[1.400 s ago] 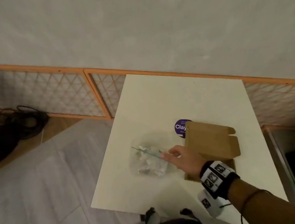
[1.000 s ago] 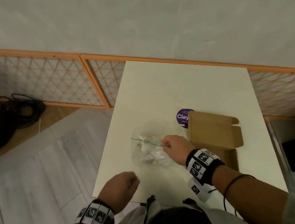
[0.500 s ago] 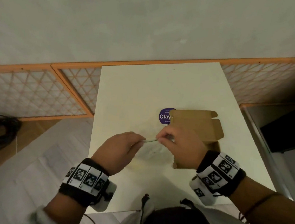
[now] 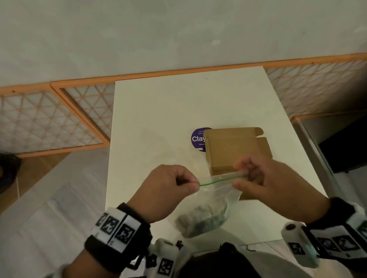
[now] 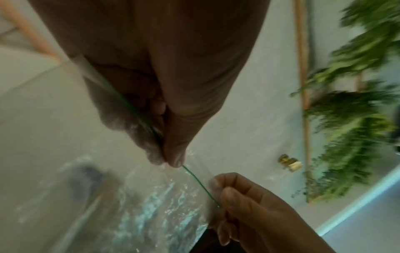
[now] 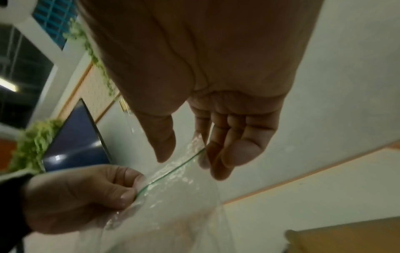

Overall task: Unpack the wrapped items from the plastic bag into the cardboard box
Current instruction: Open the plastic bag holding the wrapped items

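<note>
The fingers (image 5: 171, 154) of the left hand (image 4: 167, 191) are curled and pinch one end of the green seal strip (image 4: 217, 181) along the top of the clear plastic bag (image 4: 214, 202). The fingers (image 6: 218, 159) of the right hand (image 4: 268, 180) pinch the other end of that strip, with the thumb standing a little apart from them in the right wrist view. The strip runs taut between the two hands, which hold the bag up over the near edge of the bench (image 4: 175, 108). The bag hangs down below the strip, and the wrapped items (image 4: 203, 221) sit bunched in its bottom, greyish and too blurred to count. The cardboard box (image 4: 236, 149) stands on the bench beyond the right hand, toward the right edge, with its lid flap raised. A round purple sticker (image 4: 198, 137) lies on the bench, partly hidden behind the box's far left corner.
</note>
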{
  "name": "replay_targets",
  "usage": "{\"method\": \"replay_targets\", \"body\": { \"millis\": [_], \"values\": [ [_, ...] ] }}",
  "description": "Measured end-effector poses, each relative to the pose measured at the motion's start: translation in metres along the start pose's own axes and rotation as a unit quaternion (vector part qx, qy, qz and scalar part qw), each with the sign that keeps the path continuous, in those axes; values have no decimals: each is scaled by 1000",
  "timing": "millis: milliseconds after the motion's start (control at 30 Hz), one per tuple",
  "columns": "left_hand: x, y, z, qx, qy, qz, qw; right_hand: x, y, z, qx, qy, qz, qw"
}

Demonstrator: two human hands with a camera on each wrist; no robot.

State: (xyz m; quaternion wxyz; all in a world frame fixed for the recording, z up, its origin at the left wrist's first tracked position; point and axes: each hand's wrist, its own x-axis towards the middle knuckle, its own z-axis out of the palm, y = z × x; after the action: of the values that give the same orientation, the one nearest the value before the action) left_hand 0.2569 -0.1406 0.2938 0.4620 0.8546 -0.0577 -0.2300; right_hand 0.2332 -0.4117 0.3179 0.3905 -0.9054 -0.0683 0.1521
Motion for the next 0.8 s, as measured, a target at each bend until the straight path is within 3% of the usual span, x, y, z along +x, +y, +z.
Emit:
{"method": "replay_targets", "body": {
  "millis": [100,300,467,600,800],
  "values": [
    [16,-16,25,24,-48,-28,998,-5,25,18,-48,-69,2,996],
    [27,-25,46,98,-74,9,992,3,59,55,-100,-136,-3,986],
    [34,-27,46,223,-50,119,966,21,51,52,1,-136,-3,991],
    [34,-35,52,258,-4,163,952,33,50,56,39,-134,6,990],
    [24,-45,61,240,69,251,935,38,46,60,228,-145,142,952]
  ]
}}
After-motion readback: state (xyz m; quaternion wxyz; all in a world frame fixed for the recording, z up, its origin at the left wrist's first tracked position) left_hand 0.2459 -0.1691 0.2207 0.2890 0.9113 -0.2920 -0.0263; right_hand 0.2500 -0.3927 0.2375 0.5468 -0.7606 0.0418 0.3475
